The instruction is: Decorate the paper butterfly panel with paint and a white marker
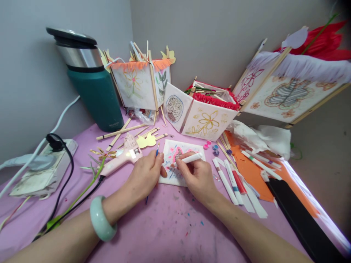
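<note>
In the head view a small white sheet (170, 146) with pink, blue and dark drawing lies on the purple tablecloth between my hands. My right hand (196, 173) is closed around a white marker (192, 157), its tip end down at the dark drawn patch on the sheet. My left hand (146, 170) rests at the sheet's left edge, fingers curled around a thin blue stick, which looks like a paintbrush (157, 149). The stick's lower end sticks out below the palm. A pale pink glue gun (120, 160) lies left of that hand.
A tall teal tumbler (94, 96) and a power strip (41, 171) with cables stand left. Decorated paper lanterns (134, 84) line the wall. Small paint pots (216, 149), several markers (226, 182), orange paper (246, 171) and a long black object (298, 215) lie right.
</note>
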Demonstrator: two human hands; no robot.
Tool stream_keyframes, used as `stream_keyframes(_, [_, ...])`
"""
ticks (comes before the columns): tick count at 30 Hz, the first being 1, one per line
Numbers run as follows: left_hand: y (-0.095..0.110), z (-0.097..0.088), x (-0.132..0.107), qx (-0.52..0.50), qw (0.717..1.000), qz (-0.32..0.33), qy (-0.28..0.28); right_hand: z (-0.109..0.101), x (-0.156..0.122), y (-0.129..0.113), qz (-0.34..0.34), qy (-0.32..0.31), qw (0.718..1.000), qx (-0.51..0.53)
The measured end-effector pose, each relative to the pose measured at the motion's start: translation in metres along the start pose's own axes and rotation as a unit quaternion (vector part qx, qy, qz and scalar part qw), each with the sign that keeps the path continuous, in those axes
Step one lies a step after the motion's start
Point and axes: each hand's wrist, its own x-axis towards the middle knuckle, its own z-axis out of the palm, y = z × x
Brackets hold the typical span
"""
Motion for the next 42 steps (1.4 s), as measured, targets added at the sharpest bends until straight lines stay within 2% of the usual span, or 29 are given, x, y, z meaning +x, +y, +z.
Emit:
stream_keyframes(9, [0.0018, -0.0005, 0.0006, 0.043, 0.999, 0.009, -0.002, 0.0002, 0.0013, 0.0003, -0.018, -0.008, 1.000, -0.021])
stream_keyframes(23, [0.0032, -0.0010, 0.0011, 0.050, 0.999, 0.010, -0.004, -0.0003, 0.0017, 0.0019, -0.011, 0.002, 1.000, -0.005])
stream_keyframes(34, [0.0009, -0.0002, 0.0013, 0.044, 0.999, 0.007, -0.003, -0.0008, 0.0034, -0.0006, -0.017, -0.022, 0.999, -0.019])
stream_keyframes(39, [0.0026, -0.0006, 0.0009, 0.047, 0.999, 0.001, -0.006, -0.0046, 0.0067, 0.0051, 0.003, 0.048, 0.999, 0.021])
stream_keyframes(42, [0.0055, -0.0010, 0.0007, 0.048, 0.999, -0.003, -0.007, -0.0060, 0.0092, 0.0090, 0.014, 0.058, 0.998, 0.032])
